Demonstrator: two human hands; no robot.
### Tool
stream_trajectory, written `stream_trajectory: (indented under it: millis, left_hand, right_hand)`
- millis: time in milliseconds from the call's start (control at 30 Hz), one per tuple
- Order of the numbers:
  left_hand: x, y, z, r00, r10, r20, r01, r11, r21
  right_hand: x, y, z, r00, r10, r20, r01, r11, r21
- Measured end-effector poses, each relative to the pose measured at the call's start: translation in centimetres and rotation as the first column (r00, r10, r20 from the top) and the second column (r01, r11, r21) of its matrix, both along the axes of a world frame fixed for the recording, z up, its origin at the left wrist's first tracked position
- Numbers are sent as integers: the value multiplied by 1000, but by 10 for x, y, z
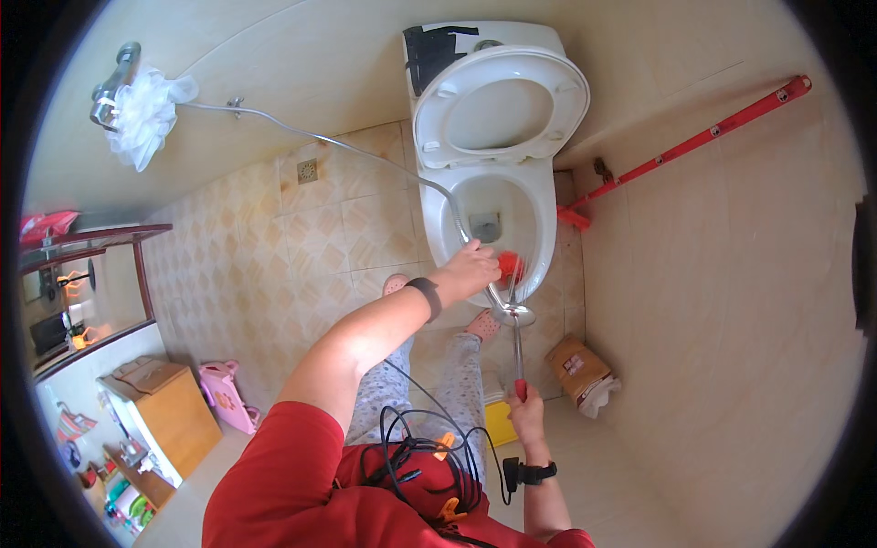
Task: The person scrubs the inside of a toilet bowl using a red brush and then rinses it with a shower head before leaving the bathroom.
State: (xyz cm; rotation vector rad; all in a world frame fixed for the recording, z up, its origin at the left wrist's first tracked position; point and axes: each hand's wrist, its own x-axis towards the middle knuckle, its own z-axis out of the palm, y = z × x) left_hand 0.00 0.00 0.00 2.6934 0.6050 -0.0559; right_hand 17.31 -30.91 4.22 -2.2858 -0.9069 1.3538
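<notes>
The left hand (470,268) has fingers clamped round the showerhead (517,316) handle, probably light, slippery; at five o'clock, the right hand (527,417) clasps the likely stiff brush (519,358) by its red grip, the surest hold.

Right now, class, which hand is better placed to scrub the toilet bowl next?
Probably the right hand: it grips the brush by its red handle end, and the red brush head is over the toilet bowl. The left hand holds the shower head.

Left hand (470,267) around silver shower handset (494,296); right hand (526,418) around red-handled brush (519,352); open toilet (547,210) beyond
</notes>
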Motion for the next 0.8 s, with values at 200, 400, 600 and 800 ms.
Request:
stream_trajectory:
  millis: [200, 400, 600, 800]
  left_hand:
    - [-29, -4, -11, 974, 213, 78, -206, 975, -89]
    - [-47, -14, 0, 862, 501, 74, -465, 841, -278]
    - [-74, -31, -44, 703, 705, -94, -539, 442, -717]
    - [-79, -47, -45, 504, 847, -172, -245, -51, -968]
  right_hand:
    - [0, 31, 28, 959, -234, -158, 221, 970, -97]
    - [53, 52, 4, 983, 27, 183, -52, 989, 135]
    - [66, 151, 69, 486, 609, 626, -574, 763, -297]
    - [52, 214, 58, 271, 778, 566, -670, 575, -470]
